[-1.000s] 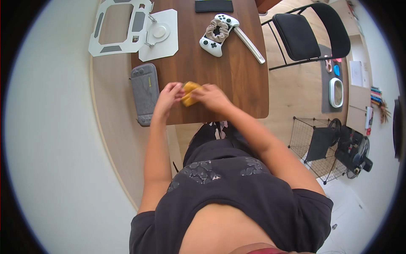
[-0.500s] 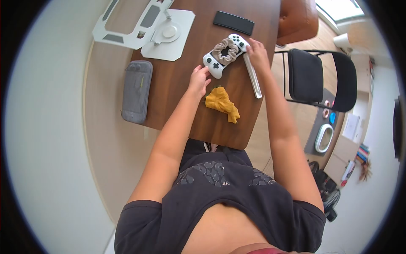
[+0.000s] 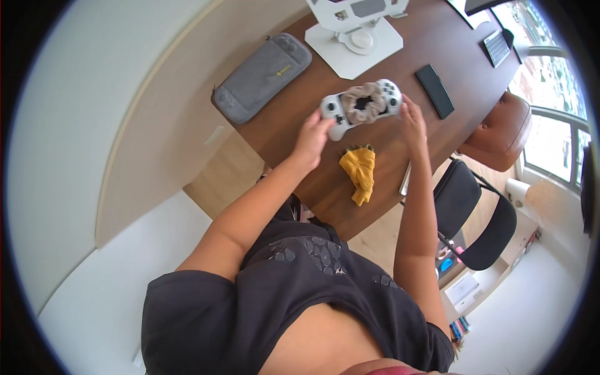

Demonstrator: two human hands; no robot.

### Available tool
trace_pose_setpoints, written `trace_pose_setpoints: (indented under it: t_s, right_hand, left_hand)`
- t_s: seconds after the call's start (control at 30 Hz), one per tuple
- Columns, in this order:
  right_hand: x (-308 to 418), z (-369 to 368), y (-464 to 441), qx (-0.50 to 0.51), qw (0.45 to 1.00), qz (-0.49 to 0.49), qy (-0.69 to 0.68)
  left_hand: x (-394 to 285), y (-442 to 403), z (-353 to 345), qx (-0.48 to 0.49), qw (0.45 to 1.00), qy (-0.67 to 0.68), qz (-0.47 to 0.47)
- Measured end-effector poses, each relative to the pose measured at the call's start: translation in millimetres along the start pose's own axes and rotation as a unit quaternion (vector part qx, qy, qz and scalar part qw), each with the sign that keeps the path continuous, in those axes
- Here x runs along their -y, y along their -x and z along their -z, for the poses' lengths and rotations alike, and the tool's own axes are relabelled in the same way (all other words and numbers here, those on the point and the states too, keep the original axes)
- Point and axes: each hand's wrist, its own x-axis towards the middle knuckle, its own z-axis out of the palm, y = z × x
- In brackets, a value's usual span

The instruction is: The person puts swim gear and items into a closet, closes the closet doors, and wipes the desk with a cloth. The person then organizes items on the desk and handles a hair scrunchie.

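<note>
Between my two hands is a white game controller [image 3: 337,130] with a stretched middle and a dark centre. A beige scrunchie [image 3: 352,113] lies over its middle. My left hand [image 3: 313,139] is closed round the left grip, thumb near the direction pad. At the other end, the fingers of my right hand [image 3: 413,121] are closed against the right grip. The controller appears to be held over the wooden table [image 3: 400,56]. Just below it, a crumpled mustard-yellow cloth [image 3: 359,170] lies on the table.
A grey zip case [image 3: 262,78] lies at the table's left edge. Behind are a white stand [image 3: 350,59] and a dark flat phone-like slab [image 3: 435,91]. A keyboard [image 3: 497,48] is farther back. A black folding chair [image 3: 459,197] and brown leather seat [image 3: 502,132] stand to the right.
Both hands have taken hold of the controller, which has moved off the white bar beside it, with the scrunchie still on it. The camera view has turned, shifting the table and room.
</note>
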Motion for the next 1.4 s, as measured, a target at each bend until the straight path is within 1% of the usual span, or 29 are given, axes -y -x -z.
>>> trace_pose_setpoints:
  t_s: [0.03,0.07,0.13,0.2,0.23,0.3,0.37,0.4,0.47,0.57,0.63,0.73,0.8,0.87,1.0,1.1,1.17,1.2,1.23,1.27,1.3,1.33,1.37,1.4]
  right_hand:
    - [22.9,-19.6,-1.0,0.023,0.999,0.023,-0.002]
    - [45.5,-37.4,0.4,0.047,0.998,0.043,-0.005]
    - [72.4,-76.1,-11.4,0.098,0.991,0.087,-0.005]
    - [102.2,-115.7,-23.7,0.115,0.989,0.09,0.002]
    - [110.9,-133.5,-29.8,0.129,0.988,0.089,0.01]
    - [119.8,-165.9,-45.0,0.146,0.985,0.096,0.0]
    - [118.4,-185.3,-59.7,0.165,0.981,0.099,-0.017]
    - [122.9,-189.5,-61.3,0.158,0.983,0.096,-0.018]
    - [129.2,-192.5,-65.6,0.196,0.98,0.031,-0.014]
    - [122.8,-200.6,-74.5,0.204,0.978,0.033,0.016]
    - [125.0,-200.6,-72.8,0.201,0.979,0.018,0.012]
    - [122.2,-201.2,-74.7,0.206,0.978,0.003,0.01]
    - [118.1,-203.9,-77.9,0.211,0.977,0.003,0.012]
    - [111.2,-205.8,-77.7,0.19,0.98,0.037,0.036]
    - [116.8,-203.5,-70.7,0.191,0.982,0.009,0.007]
    - [116.0,-204.3,-67.4,0.178,0.984,0.029,0.005]
    - [119.3,-206.4,-62.6,0.117,0.988,0.094,0.039]
    - [121.8,-206.7,-60.3,0.117,0.988,0.095,0.038]
    - [124.3,-206.6,-57.9,0.089,0.987,0.122,0.054]
    - [126.6,-207.1,-54.8,0.061,0.985,0.148,0.071]
    - [131.5,-205.9,-48.7,0.06,0.985,0.148,0.07]
    - [137.4,-204.3,-41.5,0.042,0.97,0.205,0.123]
    - [143.8,-203.4,-35.4,0.023,0.949,0.261,0.175]
    - [146.4,-204.2,-31.4,0.022,0.949,0.261,0.175]
  left_hand:
    - [-17.2,9.7,13.3,-0.046,0.999,0.02,0.02]
    - [-35.0,17.0,29.5,-0.058,0.998,0.017,0.02]
    - [-72.8,28.2,52.0,-0.088,0.996,0.021,-0.023]
    - [-99.0,25.4,82.7,-0.128,0.99,0.044,-0.045]
    - [-109.0,23.1,96.5,-0.13,0.989,0.044,-0.045]
    - [-126.0,18.0,118.6,-0.141,0.985,0.067,-0.08]
    - [-125.7,9.1,131.7,-0.143,0.984,0.073,-0.079]
    - [-126.5,4.7,137.9,-0.14,0.984,0.079,-0.078]
    - [-122.2,-3.0,147.0,-0.133,0.986,0.081,-0.064]
    - [-122.3,-5.7,151.4,-0.132,0.986,0.083,-0.052]
    - [-122.8,-6.1,150.6,-0.131,0.987,0.08,-0.045]
    - [-126.7,-6.1,148.0,-0.144,0.988,0.042,-0.049]
    - [-131.4,-5.1,150.3,-0.134,0.991,0.007,-0.031]
    - [-134.0,-3.8,153.1,-0.128,0.992,0.002,-0.022]
    - [-133.8,-4.7,157.2,-0.112,0.994,-0.009,-0.015]
    - [-129.6,-8.8,162.2,-0.119,0.993,0.002,-0.016]
    - [-130.6,-7.7,161.6,-0.126,0.992,-0.003,-0.02]
    - [-131.5,-7.0,161.0,-0.134,0.991,-0.007,-0.025]
    - [-129.3,-8.5,165.0,-0.134,0.991,-0.007,-0.025]
    - [-125.9,-11.1,171.8,-0.164,0.984,-0.04,-0.052]
    - [-123.4,-13.5,174.7,-0.193,0.975,-0.072,-0.078]
    - [-125.8,-14.2,170.9,-0.192,0.975,-0.072,-0.079]
    - [-128.8,-15.6,167.6,-0.236,0.934,-0.202,-0.177]
    - [-133.1,-15.6,163.9,-0.274,0.864,-0.326,-0.268]
